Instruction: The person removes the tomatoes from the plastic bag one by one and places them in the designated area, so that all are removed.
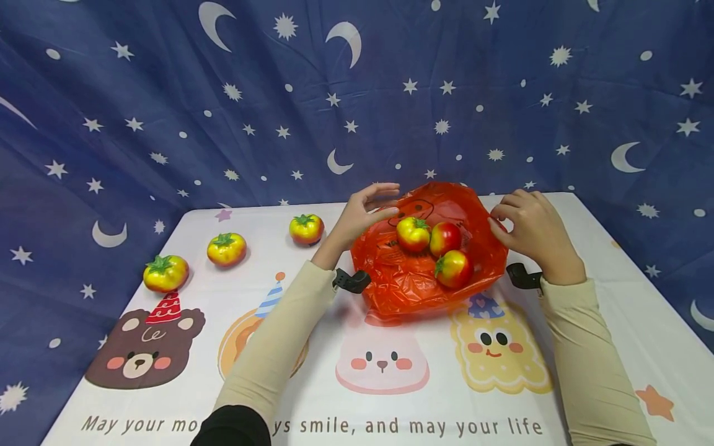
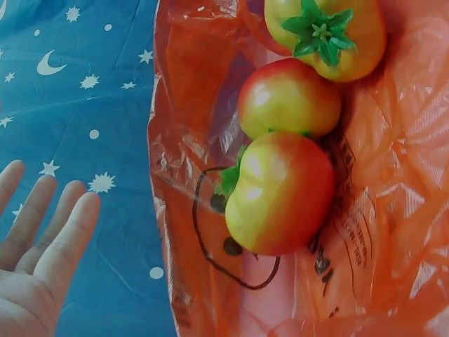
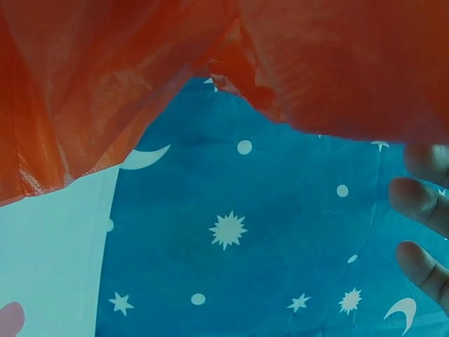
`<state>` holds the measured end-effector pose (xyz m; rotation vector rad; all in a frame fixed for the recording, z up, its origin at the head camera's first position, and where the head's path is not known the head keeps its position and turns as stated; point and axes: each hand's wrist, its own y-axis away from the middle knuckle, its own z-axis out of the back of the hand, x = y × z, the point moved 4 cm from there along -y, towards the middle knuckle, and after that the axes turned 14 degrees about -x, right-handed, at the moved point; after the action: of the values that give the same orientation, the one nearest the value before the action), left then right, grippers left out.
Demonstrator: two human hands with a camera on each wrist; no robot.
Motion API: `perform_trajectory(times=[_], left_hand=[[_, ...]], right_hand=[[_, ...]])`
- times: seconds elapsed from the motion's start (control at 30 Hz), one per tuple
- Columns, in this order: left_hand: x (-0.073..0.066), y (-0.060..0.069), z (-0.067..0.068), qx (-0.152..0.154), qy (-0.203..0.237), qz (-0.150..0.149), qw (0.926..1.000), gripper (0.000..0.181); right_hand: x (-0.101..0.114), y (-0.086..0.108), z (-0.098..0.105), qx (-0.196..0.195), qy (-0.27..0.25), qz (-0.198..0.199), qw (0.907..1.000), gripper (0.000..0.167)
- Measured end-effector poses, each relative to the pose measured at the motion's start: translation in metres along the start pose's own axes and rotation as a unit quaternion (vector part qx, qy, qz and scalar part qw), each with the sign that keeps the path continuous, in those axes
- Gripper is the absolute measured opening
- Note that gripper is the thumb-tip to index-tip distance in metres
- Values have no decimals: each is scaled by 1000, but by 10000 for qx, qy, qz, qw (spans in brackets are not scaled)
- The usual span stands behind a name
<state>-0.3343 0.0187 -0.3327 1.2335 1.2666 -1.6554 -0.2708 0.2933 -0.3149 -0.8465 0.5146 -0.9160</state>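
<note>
A red plastic bag (image 1: pixel 401 279) lies spread with its mouth up. Three glossy yellow-and-red tomatoes, one of them a tomato (image 1: pixel 413 234) with its green calyx up, rest inside together. My left hand (image 1: pixel 369 207) is at the bag's left rim, fingers extended and apart; the left wrist view shows these fingers (image 2: pixel 59 239) beside the bag, holding nothing. At the opposite rim my right hand (image 1: pixel 532 226) has bent fingers, with thumb and forefinger pinching the edge. In the right wrist view the bag (image 3: pixel 105 84) hides the thumb, and several fingertips (image 3: pixel 414 200) show outside it.
Three more tomatoes stand on the table to the left: one tomato (image 1: pixel 307 229) nearest the bag, another tomato (image 1: pixel 226 249), and a third tomato (image 1: pixel 166 273) farthest left. The white printed tablecloth (image 1: pixel 385 347) meets a blue star-patterned curtain (image 1: pixel 390 124) at the back.
</note>
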Motion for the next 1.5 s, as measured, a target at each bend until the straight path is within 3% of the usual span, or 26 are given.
perform_trajectory(times=[0.23,0.5,1.0,1.23,1.5], left_hand=[[6,-3,-13,267,223,-12,9994,47],[16,-6,-30,531,122,37,9985,48],[29,0,-50,780,33,208,9967,48],[39,3,-59,1174,-142,228,9927,47],[45,7,-67,1406,-147,172,9898,45]], right_hand=[[0,0,0,-33,-58,-8,10000,7],[0,0,1,-47,-47,-35,10000,6],[0,-1,1,-54,-95,-53,9999,7],[1,0,1,-29,-97,-85,9999,8],[0,-1,1,-70,-115,-43,9999,7]])
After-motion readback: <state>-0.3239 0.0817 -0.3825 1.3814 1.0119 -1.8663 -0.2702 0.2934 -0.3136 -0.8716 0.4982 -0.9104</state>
